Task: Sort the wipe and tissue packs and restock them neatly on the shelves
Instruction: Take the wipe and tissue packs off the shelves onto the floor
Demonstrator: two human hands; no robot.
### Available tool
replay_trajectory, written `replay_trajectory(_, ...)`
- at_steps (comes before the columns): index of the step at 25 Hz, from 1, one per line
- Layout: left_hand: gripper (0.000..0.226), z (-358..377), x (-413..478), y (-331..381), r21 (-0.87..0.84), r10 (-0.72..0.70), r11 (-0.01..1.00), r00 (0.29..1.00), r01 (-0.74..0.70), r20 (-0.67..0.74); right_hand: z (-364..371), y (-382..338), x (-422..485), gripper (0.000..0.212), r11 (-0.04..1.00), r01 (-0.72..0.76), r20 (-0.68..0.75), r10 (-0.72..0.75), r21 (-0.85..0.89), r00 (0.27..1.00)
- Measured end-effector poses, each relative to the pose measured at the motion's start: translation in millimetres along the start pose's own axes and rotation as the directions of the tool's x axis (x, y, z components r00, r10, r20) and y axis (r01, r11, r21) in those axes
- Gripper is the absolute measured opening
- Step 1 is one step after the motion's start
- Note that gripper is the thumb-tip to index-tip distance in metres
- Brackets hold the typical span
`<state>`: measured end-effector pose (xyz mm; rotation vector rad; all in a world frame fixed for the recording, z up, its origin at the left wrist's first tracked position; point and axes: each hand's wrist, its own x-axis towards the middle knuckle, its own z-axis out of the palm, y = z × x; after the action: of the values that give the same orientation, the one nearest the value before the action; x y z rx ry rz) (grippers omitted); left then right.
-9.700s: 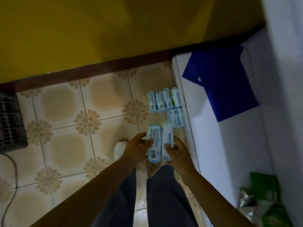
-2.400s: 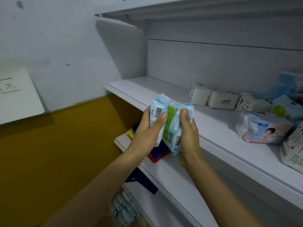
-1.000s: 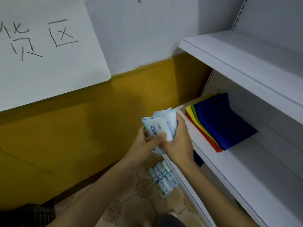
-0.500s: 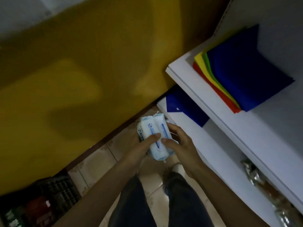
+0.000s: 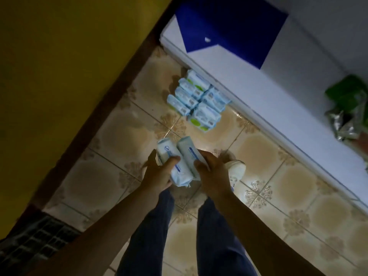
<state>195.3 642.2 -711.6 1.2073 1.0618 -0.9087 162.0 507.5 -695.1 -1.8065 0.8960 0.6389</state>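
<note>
**Step in hand:** handling of stock between the floor and the shelves.

The left hand point(image 5: 157, 174) and the right hand point(image 5: 211, 176) together hold 2 light-blue, oblong, soft-plastic wipe packs point(image 5: 179, 158). The packs lie side by side above the beige patterned tiled floor point(image 5: 123, 136), in front of the person's legs.

- **Left hand:** fingers curl round the left pack, with the thumb across its top face.
- **Right hand:** fingers curl round the right pack, with the thumb on its near end.
- Whether a 3rd pack lies beneath cannot be told.

A floor group of matching light-blue packs point(image 5: 197, 100) lies in 2 short rows on the tiles, close against the front edge of the white bottom shelf point(image 5: 268, 92). Contact with that edge cannot be confirmed, and the count is not readable. On the shelf, a dark-blue flat sheet point(image 5: 229, 26) occupies the far corner. Green and silver foil bags point(image 5: 348, 108) lie toward the right edge.

**Assessment:** sorting appears to be under way, and no wipe pack shows on a shelf in this view.

**Next move:** the gaze toward the floor group suggests the held packs go down beside it. This calls for both packs to be kept squared and lowered flat in line with the rows. They should be released only once the tiles support them. The soft wrapping will probably deform under a tight grip, so light pressure is advised.
</note>
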Motion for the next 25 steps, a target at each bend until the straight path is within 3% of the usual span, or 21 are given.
replay_trajectory(2, 0.030, 2, 33, -14, -0.013, -0.028, 1.000, 0.997, 0.027, -0.071, 13, 32, 33, 0.033, 0.995, -0.017, -0.008, 0.017, -0.095, 1.000)
replay_trajectory(4, 0.024, -1, 69, -21, -0.001, -0.034, 0.999, 0.989, 0.035, -0.144, 18, 57, 68, 0.036, 0.988, -0.030, -0.030, 0.025, -0.150, 0.999)
replay_trajectory(9, 0.063, 10, 186, -23, 0.072, 0.039, 0.997, 0.985, -0.027, -0.167, 20, 111, 164, 0.029, 0.988, -0.054, -0.087, 0.042, -0.148, 0.995)
replay_trajectory(14, 0.073, 55, 281, -3, 0.012, 0.078, 0.997, 0.986, -0.077, -0.147, 34, 143, 246, 0.032, 0.998, -0.060, -0.167, 0.058, -0.008, 0.984)
replay_trajectory(15, 0.073, 60, 293, -2, 0.019, 0.050, 0.999, 0.986, -0.047, -0.160, 37, 146, 255, 0.034, 0.994, -0.081, -0.231, 0.094, 0.067, 0.968)
replay_trajectory(17, 0.071, 66, 302, -2, 0.019, -0.004, 1.000, 0.990, 0.006, -0.138, 39, 146, 260, 0.042, 0.933, -0.231, -0.310, 0.314, 0.277, 0.898)
replay_trajectory(19, 0.067, 65, 303, -4, 0.052, -0.020, 0.998, 0.994, 0.026, -0.105, 44, 144, 258, 0.034, 0.758, -0.413, -0.153, 0.549, 0.504, 0.822)
replay_trajectory(20, 0.063, 63, 303, -4, 0.080, -0.011, 0.997, 0.994, 0.021, -0.112, 48, 144, 257, 0.025, 0.681, -0.462, -0.046, 0.587, 0.568, 0.808)
replay_trajectory(25, 0.055, 58, 299, 1, 0.189, 0.076, 0.981, 0.980, -0.041, -0.184, 47, 135, 263, 0.032, 0.650, -0.523, 0.142, 0.545, 0.551, 0.827)
